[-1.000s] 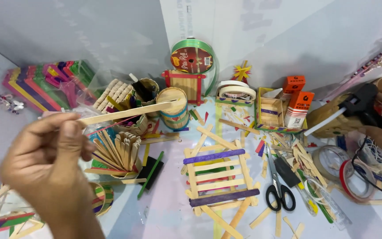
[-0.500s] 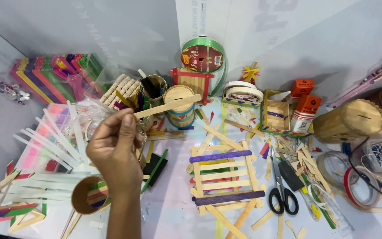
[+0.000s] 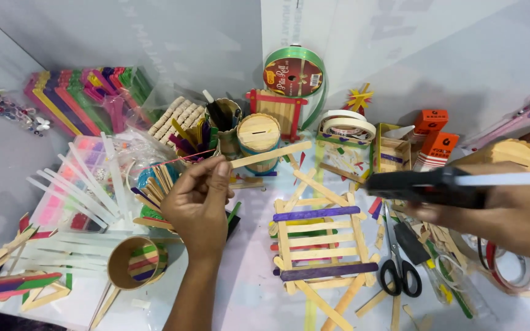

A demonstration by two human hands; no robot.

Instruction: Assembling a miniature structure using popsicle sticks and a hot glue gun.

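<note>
- Head view: the left hand (image 3: 199,199) pinches one plain wooden stick (image 3: 270,155) by its near end between thumb and fingertips, lifted clear of the bench (image 3: 240,288) with its free end pointing right, probably so that face is open to the nozzle.
- The right hand (image 3: 510,211) is wrapped around one black glue gun (image 3: 427,186), nozzle aimed left toward the stick but well apart from it.
- One ladder-like stick frame (image 3: 320,242) lies flat between the hands, with two purple cross-sticks.
- One pair of black-handled scissors (image 3: 398,266) lies just right of the frame; one paper cup (image 3: 136,262) lies on its side below the left hand.
</note>
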